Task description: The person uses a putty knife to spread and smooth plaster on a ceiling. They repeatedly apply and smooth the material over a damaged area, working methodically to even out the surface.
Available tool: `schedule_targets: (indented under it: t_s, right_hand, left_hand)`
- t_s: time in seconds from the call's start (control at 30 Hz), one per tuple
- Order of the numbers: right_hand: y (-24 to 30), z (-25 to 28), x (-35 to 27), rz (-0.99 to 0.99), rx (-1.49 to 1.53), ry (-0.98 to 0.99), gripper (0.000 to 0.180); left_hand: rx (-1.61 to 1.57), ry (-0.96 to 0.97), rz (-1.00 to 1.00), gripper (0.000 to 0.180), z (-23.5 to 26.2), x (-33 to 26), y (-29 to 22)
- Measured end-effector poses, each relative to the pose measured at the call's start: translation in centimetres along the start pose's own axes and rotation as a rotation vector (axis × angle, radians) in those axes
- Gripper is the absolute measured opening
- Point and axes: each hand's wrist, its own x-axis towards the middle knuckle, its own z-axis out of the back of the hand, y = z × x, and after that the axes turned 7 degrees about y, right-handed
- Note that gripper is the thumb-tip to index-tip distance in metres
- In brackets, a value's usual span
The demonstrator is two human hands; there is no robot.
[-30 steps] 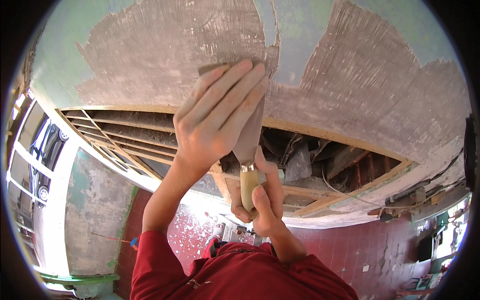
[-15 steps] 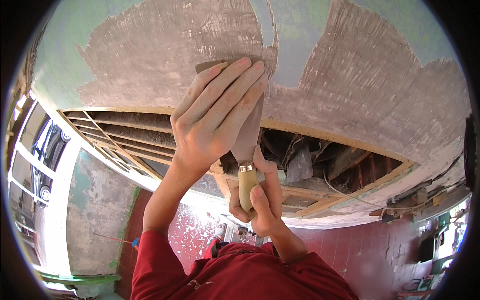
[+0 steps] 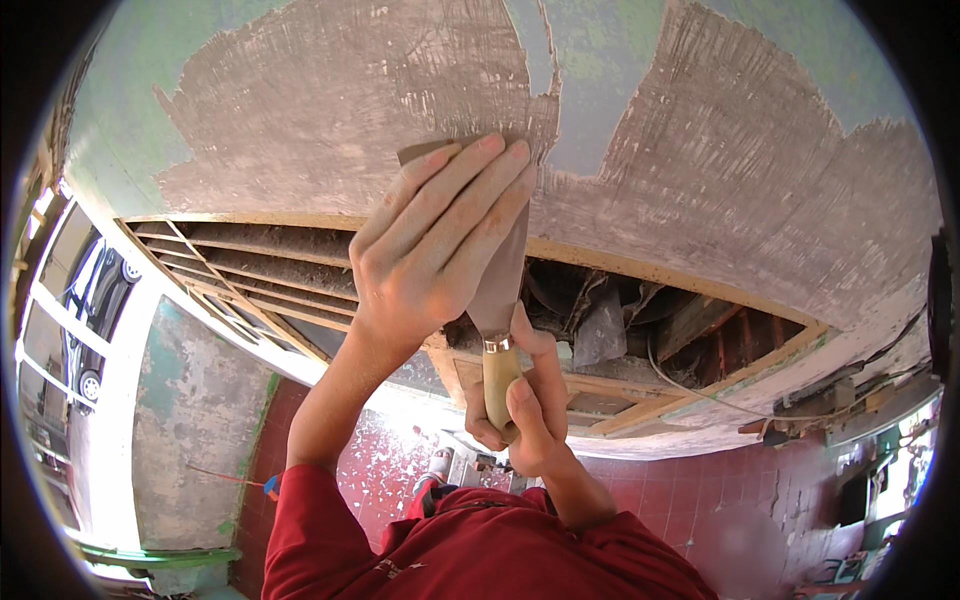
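A wide scraper point(image 3: 497, 290) with a metal blade and a pale yellow wooden handle lies with its blade end against a wall point(image 3: 310, 110) of peeling green paint and bare grey-brown patches. My right hand point(image 3: 530, 410) is wrapped around the handle, with the thumb along it. Across the blade rests my left hand point(image 3: 440, 230), its fingers stretched out flat and pressing near the blade's far edge. Much of the blade is hidden under that hand; one corner shows beyond its fingertips.
Below the wall runs a wooden frame point(image 3: 640, 262) with dark openings, slats point(image 3: 250, 265) at left and a hanging plastic piece point(image 3: 598, 330). A thin cable point(image 3: 690, 388) droops at right. Paint flakes litter the red tiled floor point(image 3: 380, 470). A car point(image 3: 95, 310) stands outside at left.
Both hands and the scraper have moved slightly down the wall and a little to the right. Their hold on the scraper is the same.
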Motion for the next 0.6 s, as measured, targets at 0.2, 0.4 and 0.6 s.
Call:
schedule_targets:
  t_s: [0.2, 0.4, 0.6]
  right_hand:
    - [0.1, -0.1, 0.3, -0.009, -0.015, -0.029, 0.054]
    - [0.3, 0.1, 0.4, 0.007, 0.027, 0.014, 0.051]
    - [0.3, 0.5, -0.1, -0.002, 0.009, 0.010, 0.053]
  left_hand:
    - [-0.009, -0.016, -0.004, 0.025, -0.2, 0.4, 0.2]
    - [0.002, -0.010, -0.012, 0.025, 0.1, 0.7, 0.4]
    - [0.001, -0.033, -0.017, 0.025, -0.3, 0.2, 0.1]
